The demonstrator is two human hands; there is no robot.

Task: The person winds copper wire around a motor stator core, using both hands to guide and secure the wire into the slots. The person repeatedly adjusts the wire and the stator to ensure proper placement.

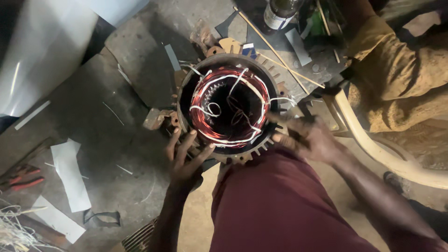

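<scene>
A round finned metal motor stator [228,106] stands on end on the floor, its bore ringed with copper windings [200,93] tied by white sleeving. My left hand [185,156] rests with spread fingers on the stator's lower left rim. On the lower right rim lies my right hand [305,135], blurred, fingers touching the fins. My knee in dark red trousers [275,200] fills the bottom centre, just below the stator.
Another person in a yellow-brown garment [401,70] sits at the right beside a cream plastic chair frame [373,144]. A dark bottle [278,13] stands at the top. Thin wooden sticks [275,51], white paper strips [70,172] and red-handled pliers [21,179] lie around.
</scene>
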